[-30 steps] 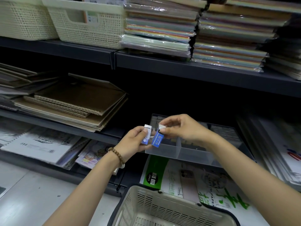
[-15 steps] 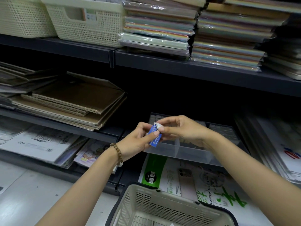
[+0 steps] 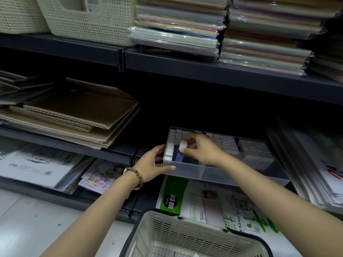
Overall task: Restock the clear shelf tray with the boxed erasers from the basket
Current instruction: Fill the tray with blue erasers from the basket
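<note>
Our right hand [image 3: 201,149] pinches one boxed eraser [image 3: 182,146] upright, its long axis near vertical, directly over the open gap at the front of the left compartment of the clear tray [image 3: 187,170], so the way in is straight down. Our left hand [image 3: 153,165], fingers loosely spread, steadies the tray's front left corner. Packed eraser rows [image 3: 172,143] crowd the slot behind and left; the basket [image 3: 185,238] sits below us.

A single head-worn wide-angle camera looks forward and steeply down at dark store shelving from close range. Both forearms reach up from the lower edge, and the basket [image 3: 194,236] rim cuts the bottom of the view.
</note>
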Tool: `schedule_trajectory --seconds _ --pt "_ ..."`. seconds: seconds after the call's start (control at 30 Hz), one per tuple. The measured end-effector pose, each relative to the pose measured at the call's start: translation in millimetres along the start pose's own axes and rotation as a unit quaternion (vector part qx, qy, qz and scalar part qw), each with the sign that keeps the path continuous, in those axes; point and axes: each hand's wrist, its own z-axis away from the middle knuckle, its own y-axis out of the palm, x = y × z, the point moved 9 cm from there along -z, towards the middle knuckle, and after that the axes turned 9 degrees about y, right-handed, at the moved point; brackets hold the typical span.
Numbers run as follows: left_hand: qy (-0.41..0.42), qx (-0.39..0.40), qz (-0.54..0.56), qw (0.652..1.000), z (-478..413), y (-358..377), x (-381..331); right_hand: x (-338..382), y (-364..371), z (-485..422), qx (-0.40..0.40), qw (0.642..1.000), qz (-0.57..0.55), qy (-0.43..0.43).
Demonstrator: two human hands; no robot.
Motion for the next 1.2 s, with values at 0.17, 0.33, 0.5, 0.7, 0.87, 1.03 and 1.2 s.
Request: schedule_trajectory --seconds 0.17,0.33,0.5,0.7,0.87,1.03,1.2 --pt "0.019 -0.02 0.031 0.999 2 -1 -3 15 9 -2 -0.043 0.999 -0.007 -0.017" --pt "0.023 -0.029 0.041 0.998 2 -1 -2 -1 8 4 -0.095 0.994 -0.055 0.03" --pt "0.015 -0.033 0.055 0.998 5 -1 0 -11 8 -2 -0.094 0.99 -0.049 0.089" --pt "0.013 -0.034 0.064 0.997 7 -1 1 -21 26 -8 0.009 0.971 -0.154 0.181" --pt "0.014 -0.034 0.074 0.997 6 1 0 -19 29 -6 0.045 0.956 -0.194 0.213" --pt "0.01 -0.036 0.08 0.996 7 0 2 -19 28 -6 0.055 0.958 -0.177 0.219" --pt "0.009 -0.047 0.066 0.997 9 -1 3 -15 28 0 0.065 0.953 -0.205 0.213"
